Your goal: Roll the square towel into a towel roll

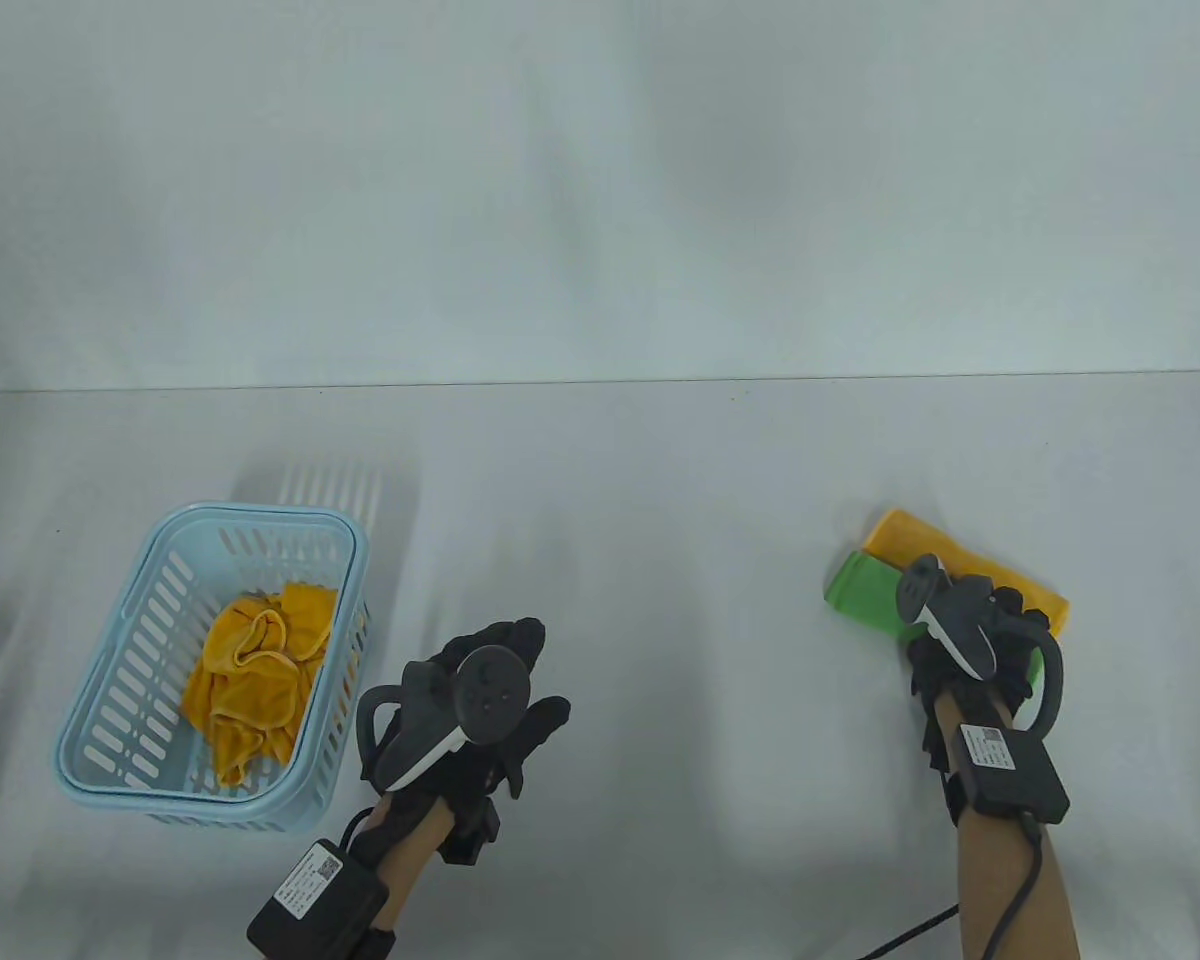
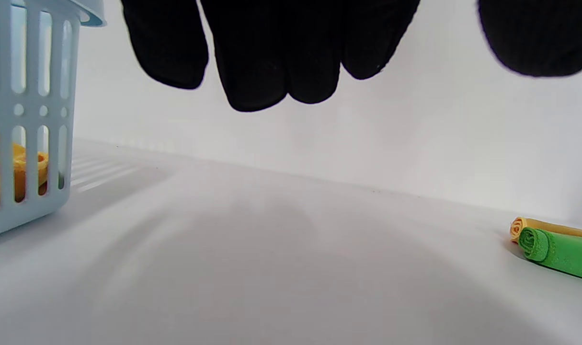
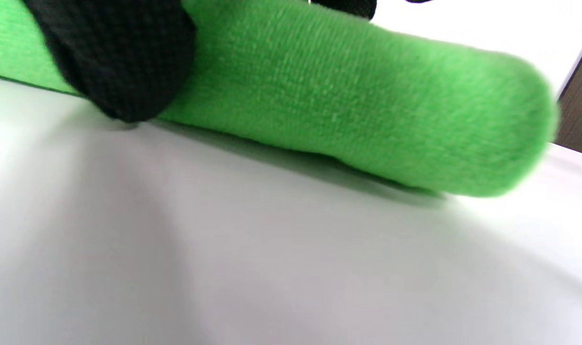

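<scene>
White tabletop (image 1: 660,480) carries a rolled green terry towel (image 1: 863,592) at four o'clock, touching a rolled yellow towel (image 1: 970,565). Right hand (image 1: 970,640) rests on the green roll; its grip cannot be told. Left hand (image 1: 490,700) hovers at seven o'clock, fingers (image 2: 252,72) apart, holding nothing.

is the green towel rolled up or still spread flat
Rolled up. The green towel lies on the table as a tight tube with a spiral end, beside the yellow roll. The right hand rests on it.

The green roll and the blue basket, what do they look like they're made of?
Green roll: soft cloth, probably microfibre or terry, going by its fuzzy matte nap. Blue basket: most likely moulded plastic, judging by its smooth, slightly glossy slotted walls.
</scene>
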`<state>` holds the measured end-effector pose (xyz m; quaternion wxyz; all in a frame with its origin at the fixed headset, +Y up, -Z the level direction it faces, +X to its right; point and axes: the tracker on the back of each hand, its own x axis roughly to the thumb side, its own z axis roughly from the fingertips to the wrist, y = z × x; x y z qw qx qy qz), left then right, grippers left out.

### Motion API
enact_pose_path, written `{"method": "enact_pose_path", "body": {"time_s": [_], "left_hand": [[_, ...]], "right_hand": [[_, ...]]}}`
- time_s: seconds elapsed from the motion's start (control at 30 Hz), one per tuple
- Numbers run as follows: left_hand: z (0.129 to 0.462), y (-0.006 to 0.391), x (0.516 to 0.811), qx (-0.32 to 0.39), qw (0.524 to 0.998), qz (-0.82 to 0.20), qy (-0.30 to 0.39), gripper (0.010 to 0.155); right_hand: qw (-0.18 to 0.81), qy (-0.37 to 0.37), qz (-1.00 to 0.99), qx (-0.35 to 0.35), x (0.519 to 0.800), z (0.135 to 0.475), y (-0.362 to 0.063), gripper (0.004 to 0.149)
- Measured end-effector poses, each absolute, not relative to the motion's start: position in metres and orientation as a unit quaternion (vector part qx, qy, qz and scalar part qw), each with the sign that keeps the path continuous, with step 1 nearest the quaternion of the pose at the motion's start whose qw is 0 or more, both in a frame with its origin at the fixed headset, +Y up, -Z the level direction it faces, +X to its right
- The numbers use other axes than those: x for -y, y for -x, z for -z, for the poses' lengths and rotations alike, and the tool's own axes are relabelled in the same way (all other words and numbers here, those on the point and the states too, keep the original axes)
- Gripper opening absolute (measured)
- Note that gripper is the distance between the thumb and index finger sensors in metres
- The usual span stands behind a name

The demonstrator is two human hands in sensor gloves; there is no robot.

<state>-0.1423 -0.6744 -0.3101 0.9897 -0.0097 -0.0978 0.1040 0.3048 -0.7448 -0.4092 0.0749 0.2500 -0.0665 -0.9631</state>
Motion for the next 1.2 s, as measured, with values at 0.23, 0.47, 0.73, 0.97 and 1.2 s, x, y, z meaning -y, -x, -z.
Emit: {"method": "enact_pose_path", "body": {"time_s": [0.23, 0.47, 0.73, 0.97, 1.2], "left_hand": [[0.311, 0.142, 0.674, 0.099, 0.990, -0.101, 0.008, 0.082], [0.310, 0.144, 0.674, 0.092, 0.990, -0.103, 0.008, 0.082], [0.309, 0.146, 0.672, 0.089, 0.991, -0.104, -0.002, 0.083], [0.305, 0.147, 0.666, 0.083, 0.990, -0.115, -0.024, 0.084], [0.297, 0.154, 0.619, 0.079, 0.985, -0.135, -0.069, 0.088]], "right_hand": [[0.060, -0.235, 0.968, 0.058, 0.723, 0.401, -0.300, 0.087], [0.012, -0.191, 0.982, 0.010, 0.688, 0.391, -0.276, 0.077], [-0.058, -0.128, 0.989, -0.038, 0.649, 0.383, -0.230, 0.074], [-0.151, -0.036, 0.986, -0.065, 0.631, 0.354, -0.167, 0.078], [-0.219, 0.039, 0.973, -0.065, 0.643, 0.323, -0.114, 0.084]]}}
